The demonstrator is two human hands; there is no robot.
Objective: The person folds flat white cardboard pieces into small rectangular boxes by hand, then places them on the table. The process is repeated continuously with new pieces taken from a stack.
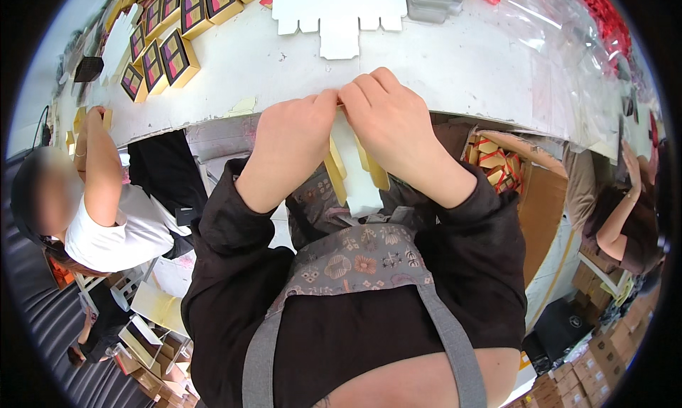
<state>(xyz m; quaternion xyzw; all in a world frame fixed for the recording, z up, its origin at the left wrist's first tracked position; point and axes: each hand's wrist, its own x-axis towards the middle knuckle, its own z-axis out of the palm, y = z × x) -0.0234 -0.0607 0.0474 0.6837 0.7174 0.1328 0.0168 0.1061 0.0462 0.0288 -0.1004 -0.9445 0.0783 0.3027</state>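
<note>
Both the left hand [295, 141] and the right hand [391, 127] have their fingers curled and tips drawn together, pinching the upper end of a white-and-gold carton piece [364, 188] at the near edge of the desk [440, 74]. The piece hangs on the wearer's side of that edge, above the apron [362, 259], its white middle between folded gold strips; the fingers hide its top, and the thumbs cannot be made out.

It looks like thin card: light, fairly stiff along the folds, easily creased across a flat panel, perhaps a little slick on the gold. A fingertip hold on the folded edges or end should suit it better than a squeeze across the middle.

The desk's near edge curves just by the hands and looks chipped, so card could catch there. Across the desk, a strip of white surface shows between the hands and the flat white blanks [341, 17] on its far side. Gold boxes [181, 63] bound the room on the desk's left, clear plastic film [547, 24] on its right. Below its near edge, to the right, stands an open cardboard box [543, 202].
</note>
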